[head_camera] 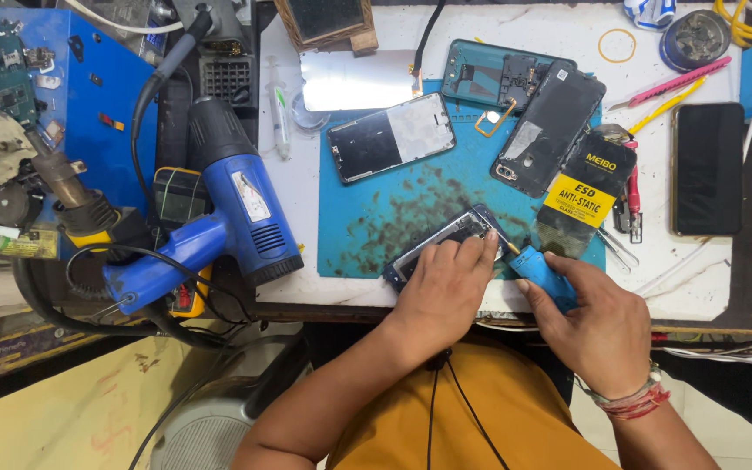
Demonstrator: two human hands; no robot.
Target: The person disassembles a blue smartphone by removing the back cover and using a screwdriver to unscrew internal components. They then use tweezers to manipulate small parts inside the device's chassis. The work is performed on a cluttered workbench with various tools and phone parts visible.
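Observation:
My left hand presses down on an opened phone frame lying at the near edge of a stained blue work mat. My right hand grips a blue-handled tool whose thin metal tip touches the phone frame's right side, next to my left fingertips. Most of the phone frame is hidden under my left hand.
A blue heat gun lies left of the mat over a yellow meter. Further back lie a phone screen, a teal back cover, a dark phone body, a black bottle with a yellow label, tweezers, and a black phone.

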